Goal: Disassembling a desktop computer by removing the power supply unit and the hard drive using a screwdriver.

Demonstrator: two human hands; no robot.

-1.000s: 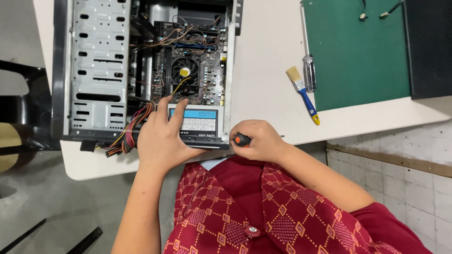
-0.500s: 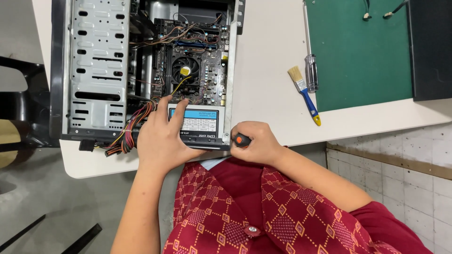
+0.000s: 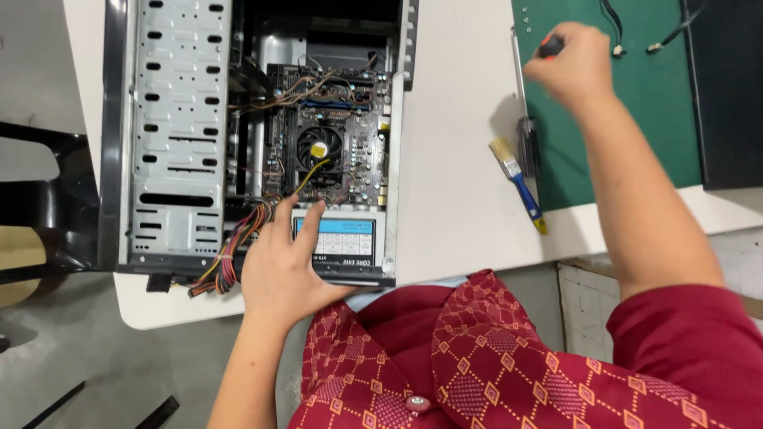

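Observation:
An open computer case (image 3: 171,135) lies on a white table (image 3: 453,159), its motherboard and round fan (image 3: 318,147) showing. My left hand (image 3: 282,266) rests on the grey power supply (image 3: 346,246) at the case's near end, fingers spread over its blue label beside a bundle of coloured wires (image 3: 230,254). My right hand (image 3: 568,67) is raised over the green mat (image 3: 636,103) at the far right, closed around a screwdriver (image 3: 550,46) with a black and orange handle.
A small paintbrush (image 3: 518,181) with a blue handle lies at the mat's left edge, next to another long tool (image 3: 526,135). Two thin cables lie at the mat's top. A black object (image 3: 727,87) fills the right edge. A dark chair (image 3: 48,199) stands left.
My right hand has lifted from the case's near right corner and swung up and right to over the green mat, still holding the screwdriver. The left hand stays on the power supply.

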